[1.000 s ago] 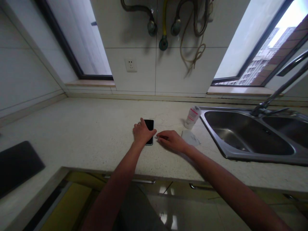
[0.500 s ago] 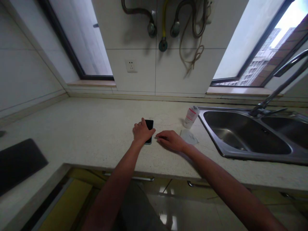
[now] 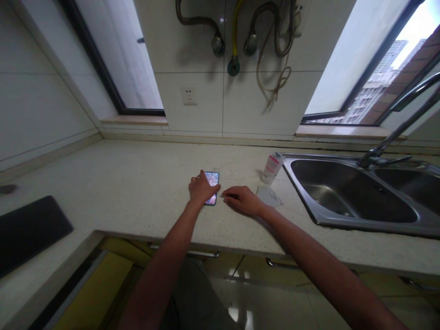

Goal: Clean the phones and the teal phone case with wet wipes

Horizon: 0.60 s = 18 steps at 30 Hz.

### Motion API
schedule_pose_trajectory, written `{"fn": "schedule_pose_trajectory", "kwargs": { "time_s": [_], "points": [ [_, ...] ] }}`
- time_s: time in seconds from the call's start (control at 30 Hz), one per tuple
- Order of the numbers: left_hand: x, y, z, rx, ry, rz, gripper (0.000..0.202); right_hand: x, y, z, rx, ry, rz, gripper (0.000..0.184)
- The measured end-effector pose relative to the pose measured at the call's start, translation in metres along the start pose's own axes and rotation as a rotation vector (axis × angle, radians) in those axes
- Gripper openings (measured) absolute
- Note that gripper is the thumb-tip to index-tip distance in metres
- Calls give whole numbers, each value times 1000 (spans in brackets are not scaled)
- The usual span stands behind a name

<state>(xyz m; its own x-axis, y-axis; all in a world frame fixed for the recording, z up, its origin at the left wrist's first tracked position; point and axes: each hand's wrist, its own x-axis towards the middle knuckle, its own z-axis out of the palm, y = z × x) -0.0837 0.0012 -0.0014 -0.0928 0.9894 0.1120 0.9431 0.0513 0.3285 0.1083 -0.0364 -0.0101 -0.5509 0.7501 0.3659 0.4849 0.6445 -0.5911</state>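
Note:
On the pale countertop lies a smartphone [image 3: 212,200], face up with its screen lit. My left hand [image 3: 200,188] spans it from above, thumb at the right edge and fingers toward the left edge, covering part of the screen. Just right of the phone, my right hand [image 3: 242,200] rests on the counter, its fingers drawn together and pointing left. Whether anything small is between those fingertips I cannot make out. A thin translucent sheet or packet [image 3: 269,196] lies beside the right wrist. Behind it stands a whitish cup-like container [image 3: 272,168] with red print, slightly tilted.
A double steel sink [image 3: 311,215] with a tap [image 3: 374,156] is set in the counter on the right. A dark flat panel [image 3: 32,231] sits at the left. Hoses [image 3: 271,9] and a wall socket [image 3: 189,96] are on the tiled wall. Drawer handles [image 3: 206,254] line the front below.
The phone's screen has gone from black to lit with a picture. Both hands stay in nearly the same place; the view has shifted slightly.

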Motion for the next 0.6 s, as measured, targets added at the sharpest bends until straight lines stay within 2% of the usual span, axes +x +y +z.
{"fn": "schedule_pose_trajectory", "kwargs": {
  "time_s": [0.37,0.6],
  "points": [
    [-2,6,-2,-18,33,-3,98,0,4,2,12,-12,-9,24],
    [-6,2,-3,3,39,-7,94,0,3,1,41,0,28,26]
  ]
}}
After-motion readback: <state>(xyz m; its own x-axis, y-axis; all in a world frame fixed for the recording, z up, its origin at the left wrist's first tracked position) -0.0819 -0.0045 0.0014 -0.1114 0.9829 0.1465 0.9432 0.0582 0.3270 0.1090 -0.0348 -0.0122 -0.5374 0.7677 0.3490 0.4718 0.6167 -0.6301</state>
